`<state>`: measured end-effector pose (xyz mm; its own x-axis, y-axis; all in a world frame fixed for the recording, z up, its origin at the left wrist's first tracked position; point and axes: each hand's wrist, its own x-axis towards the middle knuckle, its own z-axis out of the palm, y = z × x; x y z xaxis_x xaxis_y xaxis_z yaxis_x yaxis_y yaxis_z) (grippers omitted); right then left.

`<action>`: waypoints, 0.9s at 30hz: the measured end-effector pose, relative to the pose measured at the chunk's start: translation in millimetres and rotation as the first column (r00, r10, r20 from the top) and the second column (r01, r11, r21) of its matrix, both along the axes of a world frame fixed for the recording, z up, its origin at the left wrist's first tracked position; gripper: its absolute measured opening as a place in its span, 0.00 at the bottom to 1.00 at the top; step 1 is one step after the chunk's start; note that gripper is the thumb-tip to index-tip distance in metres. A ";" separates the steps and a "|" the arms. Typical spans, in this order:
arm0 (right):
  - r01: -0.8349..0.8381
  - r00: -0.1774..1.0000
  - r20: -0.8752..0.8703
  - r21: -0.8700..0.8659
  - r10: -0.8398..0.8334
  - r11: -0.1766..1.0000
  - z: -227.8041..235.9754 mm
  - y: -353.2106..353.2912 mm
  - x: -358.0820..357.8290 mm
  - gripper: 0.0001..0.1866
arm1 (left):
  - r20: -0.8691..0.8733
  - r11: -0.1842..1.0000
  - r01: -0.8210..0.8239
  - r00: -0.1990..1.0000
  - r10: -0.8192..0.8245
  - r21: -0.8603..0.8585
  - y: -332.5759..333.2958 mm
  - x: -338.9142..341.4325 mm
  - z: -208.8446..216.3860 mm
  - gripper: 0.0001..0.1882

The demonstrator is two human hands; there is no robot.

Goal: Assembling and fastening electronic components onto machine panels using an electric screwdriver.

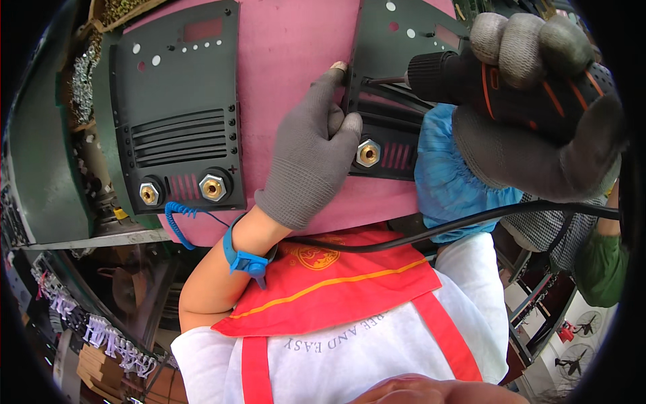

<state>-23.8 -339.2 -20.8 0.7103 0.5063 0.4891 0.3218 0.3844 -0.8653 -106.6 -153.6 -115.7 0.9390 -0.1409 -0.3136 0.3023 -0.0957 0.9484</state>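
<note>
Over pink mat [289,40], knit-gloved right hand [525,156] grips ribbed-chuck drill [508,101]; left hand [309,148], half-open, touches slotted panel [385,54].

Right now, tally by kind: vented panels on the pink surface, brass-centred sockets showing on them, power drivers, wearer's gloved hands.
Vented dark panels: 2
Brass-centred sockets: 3 visible
Power driver: 1
Gloved hands: 2 (left hand, right hand)
Total: 8
</note>
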 end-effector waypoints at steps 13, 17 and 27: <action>-0.065 0.997 -0.028 0.005 0.065 0.998 -16.2 9.7 5.1 0.31 | 0.073 0.998 -0.045 0.996 0.041 0.046 -4.5 -0.9 4.2 0.20; 0.082 0.987 -0.139 0.037 -0.076 0.996 -12.7 14.7 -2.4 0.30 | 0.061 0.998 -0.056 0.997 0.054 0.041 -5.0 -0.9 6.8 0.19; 0.061 0.998 -0.023 -0.051 -0.063 0.997 -33.2 26.3 4.2 0.28 | 0.099 0.992 -0.124 0.988 0.121 0.020 -6.6 -3.4 3.9 0.21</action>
